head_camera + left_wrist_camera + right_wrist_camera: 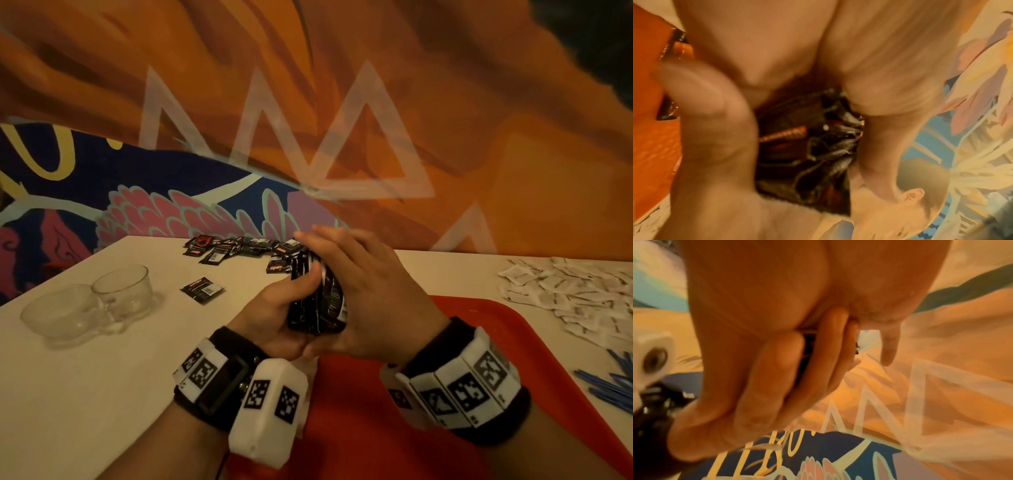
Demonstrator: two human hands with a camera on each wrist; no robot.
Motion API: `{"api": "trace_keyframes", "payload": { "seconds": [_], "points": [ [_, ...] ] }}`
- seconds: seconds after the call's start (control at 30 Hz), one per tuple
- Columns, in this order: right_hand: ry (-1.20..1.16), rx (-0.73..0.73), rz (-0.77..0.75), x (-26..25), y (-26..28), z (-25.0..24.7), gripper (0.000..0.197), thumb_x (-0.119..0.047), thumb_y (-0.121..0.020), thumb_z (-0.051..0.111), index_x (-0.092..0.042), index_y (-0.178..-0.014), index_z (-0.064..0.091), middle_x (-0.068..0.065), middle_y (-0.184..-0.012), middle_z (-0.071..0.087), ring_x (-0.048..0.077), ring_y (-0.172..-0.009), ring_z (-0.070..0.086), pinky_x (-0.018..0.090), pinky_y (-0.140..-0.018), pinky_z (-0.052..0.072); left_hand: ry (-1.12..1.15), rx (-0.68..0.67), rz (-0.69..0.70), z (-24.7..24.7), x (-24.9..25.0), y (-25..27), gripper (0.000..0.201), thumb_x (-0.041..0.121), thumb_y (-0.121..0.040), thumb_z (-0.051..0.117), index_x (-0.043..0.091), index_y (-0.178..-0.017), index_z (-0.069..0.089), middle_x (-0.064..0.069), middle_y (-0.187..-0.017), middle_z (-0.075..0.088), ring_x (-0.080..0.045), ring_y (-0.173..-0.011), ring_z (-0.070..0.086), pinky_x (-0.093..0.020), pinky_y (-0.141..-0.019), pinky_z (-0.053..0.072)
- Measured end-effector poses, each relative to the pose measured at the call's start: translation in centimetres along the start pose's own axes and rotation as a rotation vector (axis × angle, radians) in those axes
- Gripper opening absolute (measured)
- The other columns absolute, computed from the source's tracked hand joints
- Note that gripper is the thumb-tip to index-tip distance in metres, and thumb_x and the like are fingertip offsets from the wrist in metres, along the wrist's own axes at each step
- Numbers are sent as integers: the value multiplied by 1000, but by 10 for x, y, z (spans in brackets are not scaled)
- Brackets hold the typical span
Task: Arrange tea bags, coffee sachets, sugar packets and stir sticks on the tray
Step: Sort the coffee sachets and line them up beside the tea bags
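A thick stack of black coffee sachets (330, 308) stands on edge between my two hands, above the near left edge of the red tray (479, 329). My left hand (291, 291) grips the stack from the left, with its thumb across the sachets' edges (807, 146). My right hand (346, 263) lies flat against the right side, fingers straight and reaching over the top. In the right wrist view only a dark sliver of the sachets (807, 345) shows between the fingers. More black sachets (239, 248) lie scattered at the table's far edge, and a single one (202, 290) lies nearer.
Two clear glass cups (120, 291) stand at the left of the white table. White packets (565, 291) are heaped to the right of the tray, with blue stir sticks (613, 383) in front of them. A painted wall rises right behind the table.
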State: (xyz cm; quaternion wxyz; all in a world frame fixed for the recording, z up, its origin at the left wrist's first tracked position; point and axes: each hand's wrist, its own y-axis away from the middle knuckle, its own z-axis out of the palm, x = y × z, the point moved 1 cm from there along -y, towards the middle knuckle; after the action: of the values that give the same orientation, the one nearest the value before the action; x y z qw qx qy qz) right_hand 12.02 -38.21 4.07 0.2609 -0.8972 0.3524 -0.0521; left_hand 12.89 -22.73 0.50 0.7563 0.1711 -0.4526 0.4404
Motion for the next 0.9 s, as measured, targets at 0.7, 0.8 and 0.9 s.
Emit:
{"api": "trace_keyframes", "payload": {
  "seconds": [0.7, 0.8, 0.9],
  "points": [
    [-293, 153, -109, 2, 0, -9, 66, -40, -63, 84, -24, -123, 61, -5, -118, 60, 14, -122, 50, 40, -105, 41, 7, 78, 105, 12, -10, -3, 77, 43, -64, 89, 9, -126, 60, -15, -119, 69, -28, -112, 67, -37, -88, 58],
    [-258, 162, -105, 2, -3, -2, 91, -44, -63, 81, -26, -143, 40, -7, -132, 55, 15, -126, 50, 45, -102, 42, -46, 62, 118, 9, -4, -4, 66, 43, -66, 89, 10, -120, 66, -16, -118, 67, -29, -111, 66, -39, -93, 55],
    [-211, 98, -43, 7, -3, 9, 115, -49, -60, 82, -37, -151, 14, -9, -144, 45, 19, -137, 40, 49, -106, 37, -90, 40, 63, 2, 4, -2, 62, 31, -68, 91, 9, -119, 65, -16, -111, 67, -30, -103, 68, -40, -89, 55]
  ]
}}
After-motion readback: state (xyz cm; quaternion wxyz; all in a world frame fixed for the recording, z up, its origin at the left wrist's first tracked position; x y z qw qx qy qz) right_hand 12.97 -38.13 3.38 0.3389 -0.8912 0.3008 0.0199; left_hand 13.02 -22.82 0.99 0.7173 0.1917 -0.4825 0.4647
